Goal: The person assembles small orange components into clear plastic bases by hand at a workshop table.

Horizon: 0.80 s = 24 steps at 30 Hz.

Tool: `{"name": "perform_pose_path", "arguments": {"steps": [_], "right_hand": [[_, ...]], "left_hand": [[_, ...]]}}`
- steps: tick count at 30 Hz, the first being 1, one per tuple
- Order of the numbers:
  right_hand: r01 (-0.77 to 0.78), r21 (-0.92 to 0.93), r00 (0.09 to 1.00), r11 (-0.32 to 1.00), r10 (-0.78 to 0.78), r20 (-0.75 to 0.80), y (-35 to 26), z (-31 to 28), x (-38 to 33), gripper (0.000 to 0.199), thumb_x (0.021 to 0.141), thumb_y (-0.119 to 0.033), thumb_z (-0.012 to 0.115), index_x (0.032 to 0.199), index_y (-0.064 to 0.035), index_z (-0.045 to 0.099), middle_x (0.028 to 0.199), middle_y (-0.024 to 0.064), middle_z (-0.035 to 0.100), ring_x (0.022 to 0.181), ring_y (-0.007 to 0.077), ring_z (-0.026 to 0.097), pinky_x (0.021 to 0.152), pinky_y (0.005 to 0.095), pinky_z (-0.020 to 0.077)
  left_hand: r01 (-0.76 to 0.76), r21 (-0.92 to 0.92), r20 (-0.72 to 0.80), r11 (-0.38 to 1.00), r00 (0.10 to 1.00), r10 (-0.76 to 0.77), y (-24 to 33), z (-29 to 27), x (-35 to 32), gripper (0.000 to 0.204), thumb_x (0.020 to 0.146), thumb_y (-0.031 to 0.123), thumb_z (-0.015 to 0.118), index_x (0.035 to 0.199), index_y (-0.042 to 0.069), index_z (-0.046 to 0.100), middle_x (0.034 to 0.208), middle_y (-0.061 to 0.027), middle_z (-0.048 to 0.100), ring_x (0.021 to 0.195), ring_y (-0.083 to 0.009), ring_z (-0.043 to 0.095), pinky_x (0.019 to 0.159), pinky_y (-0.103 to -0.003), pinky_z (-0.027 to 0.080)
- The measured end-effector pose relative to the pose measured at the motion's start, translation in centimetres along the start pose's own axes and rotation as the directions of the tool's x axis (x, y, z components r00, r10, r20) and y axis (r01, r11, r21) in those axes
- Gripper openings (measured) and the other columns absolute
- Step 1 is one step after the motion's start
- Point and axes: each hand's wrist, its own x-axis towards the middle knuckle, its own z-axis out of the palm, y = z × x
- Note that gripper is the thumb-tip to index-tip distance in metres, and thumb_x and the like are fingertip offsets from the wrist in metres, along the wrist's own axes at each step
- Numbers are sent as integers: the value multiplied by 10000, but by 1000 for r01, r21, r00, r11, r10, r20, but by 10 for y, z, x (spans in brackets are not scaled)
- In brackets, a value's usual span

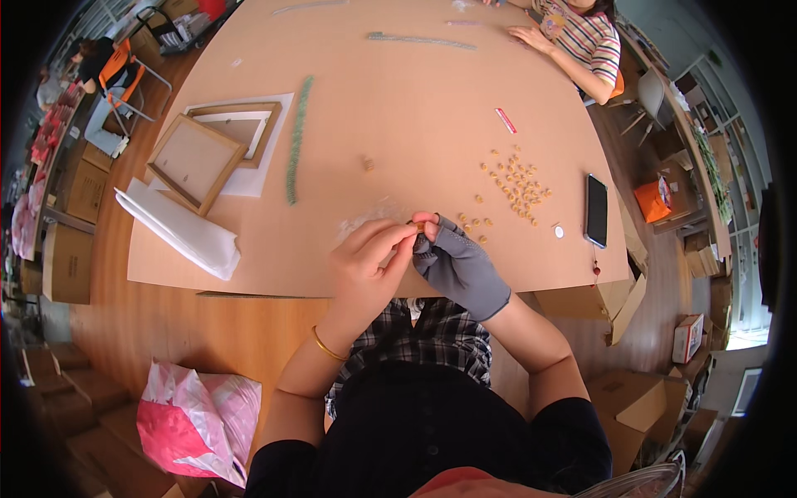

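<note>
My left hand (369, 256), bare and with a gold bangle at the wrist, meets my right hand (461, 270) close to the table's front edge. A grey glove that leaves the fingertips bare covers the right one. Both hands pinch a small orange-brown piece (420, 227) between thumbs and fingertips; its exact kind is too small to tell. Beyond the right hand lie several small golden-brown pieces (523, 189), scattered loosely. Crumpled clear plastic (362, 221) rests just past my left fingers. A small light-brown clump (368, 163) sits farther up the table.
Left on the brown table (349, 108) are wooden frames (197, 162), folded white sheeting (178, 228) and a green bristly strip (299, 141). A black phone (596, 211) and a red-white stick (506, 120) lie right. Another person (573, 41) sits at the far right.
</note>
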Motion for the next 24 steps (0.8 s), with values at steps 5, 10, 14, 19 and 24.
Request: {"name": "perform_pose_path", "arguments": {"steps": [5,10,14,19,24], "right_hand": [[54,-89,998,995,-52,27,3,0,-3,179,985,-91,602,1154,-51,647,1064,46,678,973,117,640,873,240,486],[95,-148,994,984,-102,-36,7,1,-6,158,980,-77,617,1124,-33,665,1033,35,671,963,128,641,863,255,523],[130,-213,989,968,-141,-39,7,1,-7,168,972,-81,631,1128,-29,663,1038,45,675,964,138,644,877,283,535],[133,-330,983,935,-167,-76,9,10,-9,169,960,-101,654,1110,-29,681,970,36,689,863,113,628,776,266,510],[143,-443,980,885,-189,-59,9,2,-8,174,972,-110,634,1118,-24,672,1017,51,692,936,129,638,846,286,520]], "left_hand": [[-97,128,-3,987,995,98,0,-1,1,118,793,37,775,894,57,716,860,-65,688,673,-214,663,562,-297,514],[-170,213,65,962,985,159,2,-5,6,120,775,47,763,857,79,682,827,-39,672,662,-214,653,551,-312,502],[-219,235,161,947,970,184,4,-11,11,165,733,-13,755,848,61,663,833,-64,670,671,-221,662,573,-297,515],[-149,221,179,964,978,110,2,-10,7,181,713,-26,728,833,70,632,826,-58,660,645,-191,651,561,-295,506],[-82,203,67,976,995,69,-3,-1,3,196,704,-3,728,811,99,599,768,-17,610,564,-187,600,505,-297,467]]}}
